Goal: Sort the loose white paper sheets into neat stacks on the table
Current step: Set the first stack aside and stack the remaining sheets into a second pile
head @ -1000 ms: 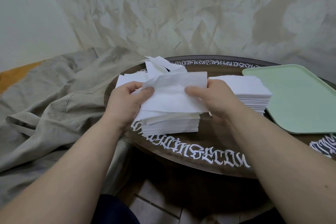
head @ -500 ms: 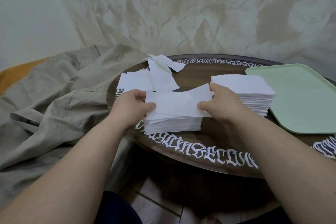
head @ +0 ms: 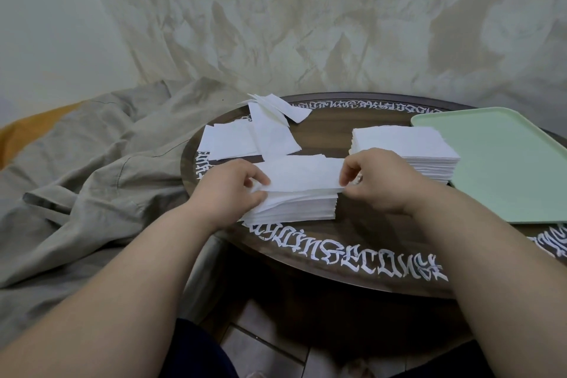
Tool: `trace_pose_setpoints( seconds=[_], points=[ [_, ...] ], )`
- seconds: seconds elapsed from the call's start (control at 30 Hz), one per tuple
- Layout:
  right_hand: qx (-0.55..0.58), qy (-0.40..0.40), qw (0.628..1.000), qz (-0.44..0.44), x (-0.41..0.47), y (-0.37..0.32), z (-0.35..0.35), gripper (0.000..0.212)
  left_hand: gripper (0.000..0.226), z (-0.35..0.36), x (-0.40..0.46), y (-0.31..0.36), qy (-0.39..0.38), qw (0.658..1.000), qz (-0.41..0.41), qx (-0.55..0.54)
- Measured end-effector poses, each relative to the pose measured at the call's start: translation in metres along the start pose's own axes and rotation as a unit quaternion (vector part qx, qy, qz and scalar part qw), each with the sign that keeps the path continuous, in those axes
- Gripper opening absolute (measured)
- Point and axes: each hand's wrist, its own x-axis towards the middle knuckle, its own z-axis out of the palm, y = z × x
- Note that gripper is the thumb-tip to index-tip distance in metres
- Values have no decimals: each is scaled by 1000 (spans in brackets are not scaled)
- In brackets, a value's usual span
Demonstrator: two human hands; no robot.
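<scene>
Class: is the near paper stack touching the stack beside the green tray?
Apart. The head view shows dark table between the near stack and the stack beside the tray.

Round dark table (head: 346, 252) with two paper stacks (head: 299, 193), loose sheets (head: 245, 139), green tray (head: 503, 163).

I see a pale green tray (head: 503, 163) lying flat at the table's right edge. A rumpled grey-beige cloth (head: 92, 169) spreads off the left edge, over something orange (head: 27, 129).
</scene>
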Motion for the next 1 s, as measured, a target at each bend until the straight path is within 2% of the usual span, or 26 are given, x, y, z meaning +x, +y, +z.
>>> trace_pose_setpoints(
  seconds=[0.23,0.37,0.53,0.6,0.7,0.83,1.0],
  points=[
    [37,63,997,12,6,5,0,14,23,5,3,12,69,996,-9,-59],
    [104,74,991,28,6,9,4,14,27,3,5,14,135,986,-13,-98],
    [147,252,956,-11,13,-3,2,9,22,-9,3,17,202,974,46,-86],
    [139,280,949,-40,14,-12,2,7,22,-17,0,18,215,972,64,-72],
    [84,247,963,-71,15,-19,2,8,22,-19,-7,7,188,979,60,-45],
    [-10,135,988,-71,6,-11,14,14,23,-8,-21,-2,113,993,21,-20],
    [6,108,992,-61,-1,-8,23,15,24,-7,-21,-4,88,996,7,-6]
  ],
)
